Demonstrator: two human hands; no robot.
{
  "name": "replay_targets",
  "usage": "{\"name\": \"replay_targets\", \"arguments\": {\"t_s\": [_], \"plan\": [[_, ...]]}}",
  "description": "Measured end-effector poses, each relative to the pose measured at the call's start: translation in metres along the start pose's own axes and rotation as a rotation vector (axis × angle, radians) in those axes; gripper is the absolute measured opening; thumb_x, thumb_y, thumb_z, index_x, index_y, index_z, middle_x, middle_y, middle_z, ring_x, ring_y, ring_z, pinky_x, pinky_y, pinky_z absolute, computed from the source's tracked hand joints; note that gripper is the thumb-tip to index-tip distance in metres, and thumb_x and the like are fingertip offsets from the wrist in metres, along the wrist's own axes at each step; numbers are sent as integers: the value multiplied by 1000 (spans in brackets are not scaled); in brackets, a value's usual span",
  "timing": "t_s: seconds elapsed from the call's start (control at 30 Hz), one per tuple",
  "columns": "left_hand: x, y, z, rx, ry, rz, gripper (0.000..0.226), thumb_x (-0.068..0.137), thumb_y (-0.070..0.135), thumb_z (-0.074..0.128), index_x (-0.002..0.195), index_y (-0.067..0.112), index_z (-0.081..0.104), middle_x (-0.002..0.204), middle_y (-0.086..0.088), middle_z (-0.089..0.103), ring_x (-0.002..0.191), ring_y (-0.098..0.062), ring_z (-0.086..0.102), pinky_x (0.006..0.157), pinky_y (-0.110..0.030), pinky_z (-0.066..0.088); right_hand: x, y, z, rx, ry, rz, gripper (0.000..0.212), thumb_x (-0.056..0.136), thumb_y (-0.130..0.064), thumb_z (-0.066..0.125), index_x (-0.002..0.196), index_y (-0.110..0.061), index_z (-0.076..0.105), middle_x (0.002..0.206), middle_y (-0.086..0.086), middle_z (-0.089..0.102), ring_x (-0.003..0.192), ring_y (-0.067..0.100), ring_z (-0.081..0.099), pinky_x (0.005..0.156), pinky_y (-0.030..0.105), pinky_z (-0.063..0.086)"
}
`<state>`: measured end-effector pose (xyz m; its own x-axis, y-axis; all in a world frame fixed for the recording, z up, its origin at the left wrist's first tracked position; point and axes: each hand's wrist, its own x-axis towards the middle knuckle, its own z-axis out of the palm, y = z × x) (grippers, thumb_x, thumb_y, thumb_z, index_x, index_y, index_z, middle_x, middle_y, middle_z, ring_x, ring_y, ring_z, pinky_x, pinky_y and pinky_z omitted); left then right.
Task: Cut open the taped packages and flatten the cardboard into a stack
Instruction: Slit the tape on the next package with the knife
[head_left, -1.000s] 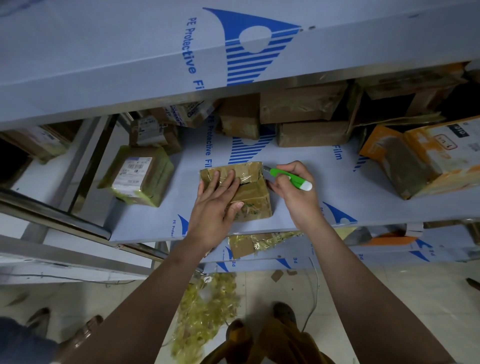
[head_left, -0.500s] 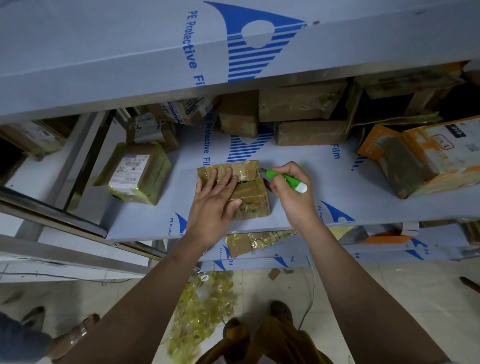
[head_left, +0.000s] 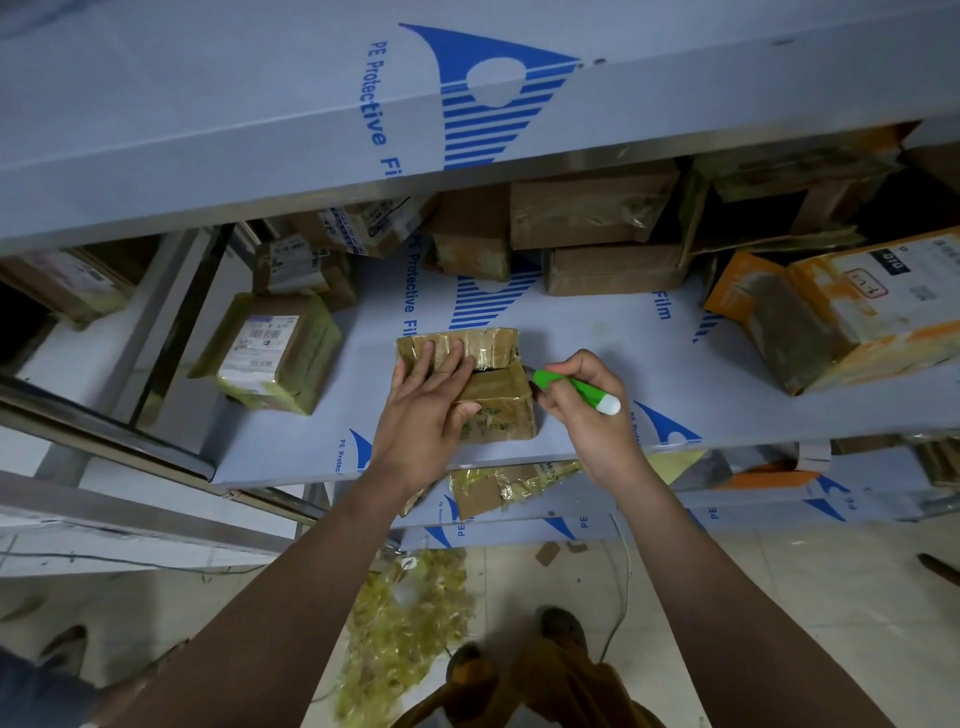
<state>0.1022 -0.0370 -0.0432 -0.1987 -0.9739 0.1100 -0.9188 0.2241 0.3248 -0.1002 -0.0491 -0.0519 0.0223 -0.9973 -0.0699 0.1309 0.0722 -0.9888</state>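
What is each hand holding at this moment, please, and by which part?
The right hand grips the green box cutter around its handle. The left hand holds nothing; its straight fingers press the small taped package on top.

I see a film-covered shelf (head_left: 597, 332) carrying a small taped box (head_left: 498, 400) near its front edge, a labelled package (head_left: 270, 353) toward its left edge, and an orange package (head_left: 841, 312) at its right edge.
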Motion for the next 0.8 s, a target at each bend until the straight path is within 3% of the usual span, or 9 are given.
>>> {"name": "replay_targets", "arguments": {"t_s": [0.07,0.13,0.27,0.37,0.43,0.53,0.7,0.77,0.8], "plan": [[0,0,-1,-7,-8,1,55,101,39,39,151,19,30,156,11,13,149,-18,-4,118,-29,-15,-4,1,0,26,6,-8,11,86,-11,60,81,-21,64,86,2,67,95,37,66,89,62,52],[0,1,-2,-14,-14,-5,53,102,33,45,151,19,30,156,12,11,149,-18,-3,118,-31,-13,-9,2,-1,77,8,-10,8,89,-7,61,85,-14,62,90,7,66,101,39,66,90,55,55],[2,1,-3,-25,-40,-33,54,102,32,45,152,22,27,156,14,9,149,-16,-5,119,-33,-11,-17,-3,-5,141,3,0,14,94,10,51,87,0,56,86,5,62,97,24,71,86,34,58],[6,3,-7,-82,-63,-83,54,101,33,48,152,24,31,160,12,12,151,-17,-1,121,-35,-7,-23,-6,-8,178,14,12,17,93,13,48,84,1,56,77,0,62,94,24,73,86,34,59],[10,6,-14,-132,-50,-140,55,97,35,57,148,25,41,161,7,21,150,-18,12,121,-35,2,-27,-5,-10,207,96,27,19,94,13,48,84,0,56,75,-3,62,89,20,72,85,37,59],[15,15,-30,-244,36,-239,52,86,38,70,135,31,56,146,0,28,138,-21,26,119,-35,16,-28,-4,-10,219,223,29,21,94,10,48,88,-7,58,84,9,54,79,13,60,82,41,60],[32,12,-40,-158,-75,-390,43,93,38,62,135,37,54,160,-4,7,149,-25,1,119,-36,-2,-28,-9,5,205,275,5,19,97,5,48,96,-13,54,92,9,57,76,10,65,76,33,61],[33,11,-39,-384,-90,-429,42,91,28,67,132,28,57,151,-3,17,147,-20,15,118,-22,10,-30,-9,14,239,263,8,15,100,2,46,101,-11,50,101,10,58,81,19,71,74,33,61],[31,11,-39,-455,-68,-435,41,89,22,70,129,23,58,139,-1,23,139,-19,28,110,-12,17,-31,-8,18,249,258,9,13,101,1,45,103,-11,49,105,11,57,84,24,73,74,34,61]]}}
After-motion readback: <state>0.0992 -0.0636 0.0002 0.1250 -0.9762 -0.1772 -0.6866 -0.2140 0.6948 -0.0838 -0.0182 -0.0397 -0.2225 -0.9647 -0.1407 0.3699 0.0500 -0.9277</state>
